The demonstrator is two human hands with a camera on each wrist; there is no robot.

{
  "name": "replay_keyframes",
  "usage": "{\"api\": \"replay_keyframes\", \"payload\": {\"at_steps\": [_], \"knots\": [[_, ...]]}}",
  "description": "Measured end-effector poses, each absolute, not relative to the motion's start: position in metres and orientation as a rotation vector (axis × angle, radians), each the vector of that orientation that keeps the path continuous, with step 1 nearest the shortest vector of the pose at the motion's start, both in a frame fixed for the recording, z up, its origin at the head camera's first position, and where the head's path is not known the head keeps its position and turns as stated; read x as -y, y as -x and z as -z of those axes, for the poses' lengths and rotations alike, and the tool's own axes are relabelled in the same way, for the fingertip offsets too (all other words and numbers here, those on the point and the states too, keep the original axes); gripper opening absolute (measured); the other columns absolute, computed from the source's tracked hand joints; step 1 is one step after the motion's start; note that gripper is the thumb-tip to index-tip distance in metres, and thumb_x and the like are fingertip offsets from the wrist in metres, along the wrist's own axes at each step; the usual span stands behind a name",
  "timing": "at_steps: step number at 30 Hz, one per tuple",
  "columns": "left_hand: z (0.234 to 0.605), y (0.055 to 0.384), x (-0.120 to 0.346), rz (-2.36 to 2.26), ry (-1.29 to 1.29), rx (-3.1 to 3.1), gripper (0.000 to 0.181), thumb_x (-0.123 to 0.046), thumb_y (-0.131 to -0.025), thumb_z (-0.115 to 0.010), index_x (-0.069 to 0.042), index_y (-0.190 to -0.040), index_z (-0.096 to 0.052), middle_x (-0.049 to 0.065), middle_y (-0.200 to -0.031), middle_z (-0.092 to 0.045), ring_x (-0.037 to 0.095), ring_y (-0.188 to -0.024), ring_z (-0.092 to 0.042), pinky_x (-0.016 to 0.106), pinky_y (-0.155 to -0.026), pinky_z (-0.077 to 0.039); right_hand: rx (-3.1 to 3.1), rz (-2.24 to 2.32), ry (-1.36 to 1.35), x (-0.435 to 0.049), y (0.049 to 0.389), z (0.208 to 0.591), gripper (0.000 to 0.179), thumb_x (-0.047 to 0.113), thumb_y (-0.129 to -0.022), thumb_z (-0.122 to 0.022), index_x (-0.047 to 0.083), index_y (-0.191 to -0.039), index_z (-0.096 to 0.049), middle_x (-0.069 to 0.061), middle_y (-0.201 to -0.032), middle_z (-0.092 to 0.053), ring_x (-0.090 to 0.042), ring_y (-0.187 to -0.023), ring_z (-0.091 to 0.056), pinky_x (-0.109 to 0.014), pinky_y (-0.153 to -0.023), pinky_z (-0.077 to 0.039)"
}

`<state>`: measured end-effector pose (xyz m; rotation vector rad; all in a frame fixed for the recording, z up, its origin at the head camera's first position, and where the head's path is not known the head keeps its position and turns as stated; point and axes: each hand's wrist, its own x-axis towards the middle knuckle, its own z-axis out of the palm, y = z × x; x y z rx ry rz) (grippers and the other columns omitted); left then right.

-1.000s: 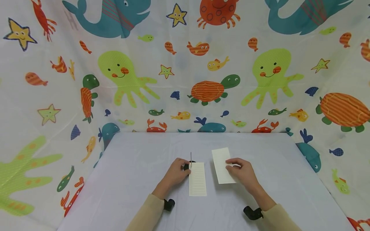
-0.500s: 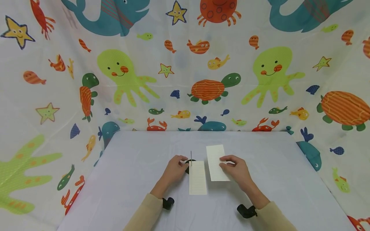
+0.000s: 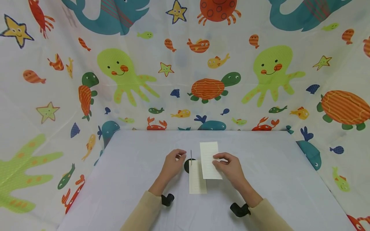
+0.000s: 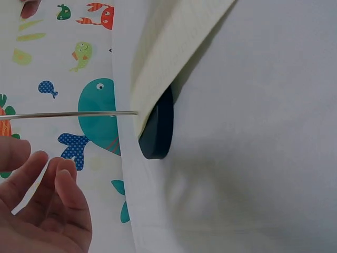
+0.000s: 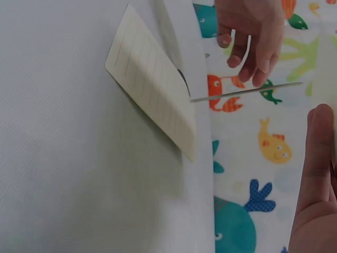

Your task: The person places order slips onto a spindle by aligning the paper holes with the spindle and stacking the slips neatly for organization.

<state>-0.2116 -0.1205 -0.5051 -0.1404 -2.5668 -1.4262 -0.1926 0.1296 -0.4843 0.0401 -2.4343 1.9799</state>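
A paper spike (image 3: 191,156) with a black round base (image 3: 186,166) stands upright on the white table. One cream lined paper slip (image 3: 197,184) is pierced on it near the slip's upper left corner, low on the needle, covering part of the base. My right hand (image 3: 232,170) pinches a second lined paper slip (image 3: 208,157) by its right edge, held up just right of the needle and overlapping the first slip in the head view. My left hand (image 3: 172,165) hovers left of the needle, fingers loosely bent and holding nothing; the left wrist view shows it apart from the needle (image 4: 68,114).
White cloth covers the table (image 3: 138,154). A curtain (image 3: 173,70) printed with sea animals hangs behind and along the sides. Black cameras sit on both wrists, the left camera (image 3: 168,199) and the right camera (image 3: 240,210) close over the cloth.
My right hand has moved left with its slip, toward the needle. My left hand has come away from the spike's base and first slip, moving slightly up and left.
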Motion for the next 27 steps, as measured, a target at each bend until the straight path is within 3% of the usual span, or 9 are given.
{"api": "replay_keyframes", "payload": {"at_steps": [4, 12, 27], "knots": [[0.498, 0.213, 0.117, 1.417, 0.099, 2.578, 0.018, -0.020, -0.102, -0.062, -0.011, -0.115, -0.072, 0.001, -0.108, -0.068, 0.018, -0.097, -0.059, 0.034, -0.080, -0.049, 2.419, -1.989, -0.060, -0.123, 0.193, 0.482, 0.021, 0.010, -0.090, -0.077, 0.004, -0.110, -0.073, -0.012, -0.118, -0.063, -0.023, -0.088, -0.065, -0.019, -0.078, -0.053], [0.486, 0.218, 0.113, 1.484, 0.084, 2.536, 0.022, -0.026, -0.103, -0.061, -0.012, -0.114, -0.072, 0.000, -0.107, -0.069, 0.020, -0.100, -0.059, 0.039, -0.086, -0.049, 2.376, -2.038, -0.114, -0.112, 0.191, 0.479, 0.020, 0.009, -0.089, -0.078, 0.004, -0.108, -0.074, -0.012, -0.116, -0.063, -0.022, -0.084, -0.065, -0.021, -0.077, -0.054], [0.468, 0.222, 0.105, 1.675, 0.050, 2.492, 0.032, -0.033, -0.105, -0.056, -0.007, -0.114, -0.072, 0.005, -0.100, -0.067, 0.020, -0.089, -0.062, 0.034, -0.079, -0.056, 2.377, -2.057, -0.114, -0.094, 0.192, 0.477, 0.017, 0.008, -0.089, -0.077, 0.006, -0.106, -0.075, -0.010, -0.113, -0.064, -0.022, -0.082, -0.065, -0.021, -0.076, -0.054]]}}
